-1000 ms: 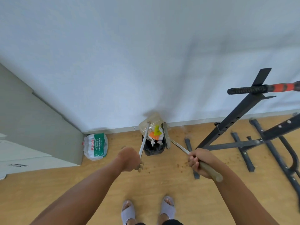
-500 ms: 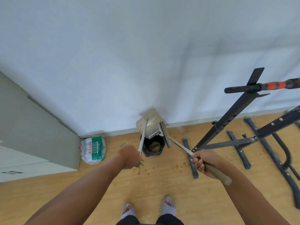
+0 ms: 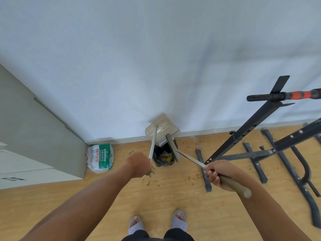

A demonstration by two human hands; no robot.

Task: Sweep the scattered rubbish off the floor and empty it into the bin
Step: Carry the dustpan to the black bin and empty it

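Observation:
A small black bin (image 3: 159, 162) stands on the wooden floor against the white wall, with coloured rubbish inside. My left hand (image 3: 139, 164) grips the metal handle of a beige dustpan (image 3: 162, 132), which is tipped up above the bin's far rim. My right hand (image 3: 218, 173) grips the handle of a broom (image 3: 172, 146), whose head rests along the bin's right edge. Small brown crumbs (image 3: 152, 183) lie scattered on the floor near the bin.
A plastic bag of water bottles (image 3: 100, 157) lies left of the bin beside a grey cabinet (image 3: 34, 136). A black metal exercise frame (image 3: 260, 145) with a red-and-black bar stands at the right, its feet spread over the floor. My slippered feet (image 3: 156, 221) are below.
The dustpan has tipped higher above the bin and its rubbish has dropped in. The broom head has slid along the bin's right rim. My view has shifted slightly.

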